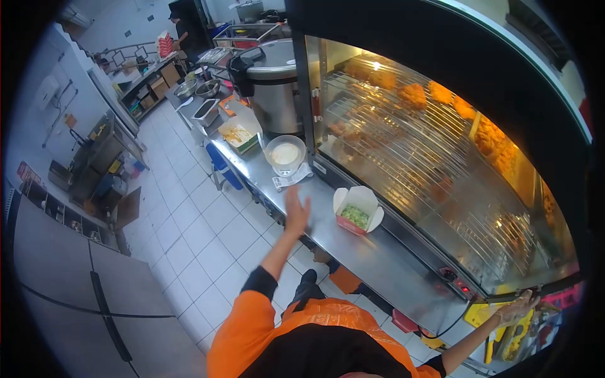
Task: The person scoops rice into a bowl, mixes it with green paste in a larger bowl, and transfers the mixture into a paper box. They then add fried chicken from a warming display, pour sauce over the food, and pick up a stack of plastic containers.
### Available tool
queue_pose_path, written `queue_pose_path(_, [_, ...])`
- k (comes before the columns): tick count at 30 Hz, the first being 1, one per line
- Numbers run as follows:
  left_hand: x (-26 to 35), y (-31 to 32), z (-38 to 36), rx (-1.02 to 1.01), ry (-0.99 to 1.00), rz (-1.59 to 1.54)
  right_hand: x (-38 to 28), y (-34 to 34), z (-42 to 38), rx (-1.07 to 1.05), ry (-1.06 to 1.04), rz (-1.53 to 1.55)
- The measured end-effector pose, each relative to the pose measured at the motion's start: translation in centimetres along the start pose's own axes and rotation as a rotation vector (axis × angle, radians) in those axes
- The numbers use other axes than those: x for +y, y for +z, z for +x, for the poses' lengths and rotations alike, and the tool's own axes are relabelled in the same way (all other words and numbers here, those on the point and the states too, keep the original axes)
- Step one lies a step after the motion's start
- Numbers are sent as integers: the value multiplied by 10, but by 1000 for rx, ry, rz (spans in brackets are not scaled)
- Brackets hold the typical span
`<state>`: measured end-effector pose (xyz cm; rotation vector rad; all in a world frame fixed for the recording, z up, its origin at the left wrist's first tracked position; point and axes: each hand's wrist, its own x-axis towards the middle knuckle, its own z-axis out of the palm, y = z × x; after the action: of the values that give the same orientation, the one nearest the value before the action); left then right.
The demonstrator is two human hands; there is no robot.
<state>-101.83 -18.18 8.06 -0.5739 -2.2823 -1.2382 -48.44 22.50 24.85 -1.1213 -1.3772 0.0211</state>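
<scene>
Fingers spread and empty, the left hand (296, 212) hovers by the steel counter (403, 277), while the gloved right hand (518, 309) reaches the heated cabinet's (394, 217) lower corner, its grip unclear, and a box of chopped greens (355, 217) stands between them.

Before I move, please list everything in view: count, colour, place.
Counter: one, grey, centre
Cabinet: one, black with glass, right
Fried food: several, orange, in cabinet
Carton: one, red and white, counter
Greens: one portion, green, in carton
Bowl: one, whitish, by cooker
Cooker: one, silver, by cabinet
Open box: one, white-green, by cooker
Tray: one, silver, by open box
Far bowls: two, silver, far counter
Doors: several, grey, lower left
Co-worker: one, dark clothes, back
Others: too unclear to count
Left hand: one, bare, over counter's edge
Right hand: one, gloved, by cabinet's corner
</scene>
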Motion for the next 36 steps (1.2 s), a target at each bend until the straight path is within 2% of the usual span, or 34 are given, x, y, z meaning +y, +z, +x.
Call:
queue_pose_path(1, [-25, -7, 8, -29, 19, 236, -24, 0, -2, -32, 159, -60])
queue_pose_path(2, [-46, -11, 17, -54, 44, 470, -40, 3, -5, -28, 150, -58])
queue_pose_path(3, [-65, -13, 23, -53, 44, 462, -53, 4, -9, -12, -47, -155])
queue_pose_path(4, [-80, -16, 24, -170, 91, 502, -62, 5, -11, 1, -245, -257])
queue_pose_path(5, [-93, -16, 22, -289, 138, 537, -68, 8, -11, 7, -251, -268])
queue_pose_path(6, [-93, -22, 22, -298, 141, 523, -70, 13, -10, 31, -149, -241])
queue_pose_path(7, [-85, -31, 24, -394, 56, 570, -66, 16, -9, 61, -50, -215])
queue_pose_path(8, [-81, -33, 24, -491, -26, 609, -45, 18, -6, 79, -60, -232])
queue_pose_path(10, [-134, -15, 1, -478, 113, 736, 50, 19, 13, -29, -357, -875])
queue_pose_path(11, [-126, -21, 0, -366, 143, 695, 93, 30, 13, 9, -525, -443])
queue_pose_path(12, [-123, -26, 8, -514, 22, 659, 26, 21, -6, -82, -666, -1286])
queue_pose_path(13, [-135, -11, 5, -167, -178, 325, -15, 30, -33, 17, -497, -620])
queue_pose_path(14, [-128, -15, 6, -328, -218, 9, -43, 40, -41, 20, -63, -150])
queue_pose_path(15, [-129, -13, 1, -227, 431, 338, -84, 36, -45, -65, -129, -187])
queue_pose_path(16, [-125, -13, 0, -446, 415, 235, -137, 29, -45, -136, -112, -151])
queue_pose_path(17, [-125, -8, -3, -489, 330, 93, -174, 23, -37, -219, -91, -100])
queue_pose_path(18, [-111, -10, -2, -490, 245, 92, -175, 22, -22, -152, -229, -136])
queue_pose_path(21, [-115, -4, -6, -486, 238, 108, -202, 20, 39, -108, -539, -321])
queue_pose_path(22, [-117, -4, -4, -513, 221, 106, -189, 30, 70, -120, -693, -408])
queue_pose_path(23, [-117, -4, -7, -457, 190, 58, -171, 35, 91, -137, -847, -492])
queue_pose_path(26, [-90, -17, -2, -515, 185, 123, -144, 60, 163, -342, -984, -736])
queue_pose_path(27, [-98, -17, 3, -630, 210, 190, -138, 66, 179, -403, -1002, -792])
queue_pose_path(29, [-115, -8, 3, -599, -201, -476, -121, 76, 195, -500, -1032, -873])
queue_pose_path(30, [-99, -22, 12, -564, -250, -251, -115, 82, 202, -520, -1046, -884])
queue_pose_path(31, [-90, -25, 19, -522, -320, -494, -110, 90, 208, -541, -1071, -903])
queue_pose_path(33, [-20, -60, 30, -358, -497, -740, -102, 104, 218, -573, -1105, -913])
queue_pose_path(34, [9, -70, 33, -310, -696, -1006, -92, 110, 224, -576, -1139, -919])
queue_pose_path(35, [37, -79, 36, -257, -708, -1128, -88, 119, 224, -580, -1155, -916])
queue_pose_path(36, [12, -66, 24, -348, -645, -1017, -88, 124, 224, -574, -1163, -908])
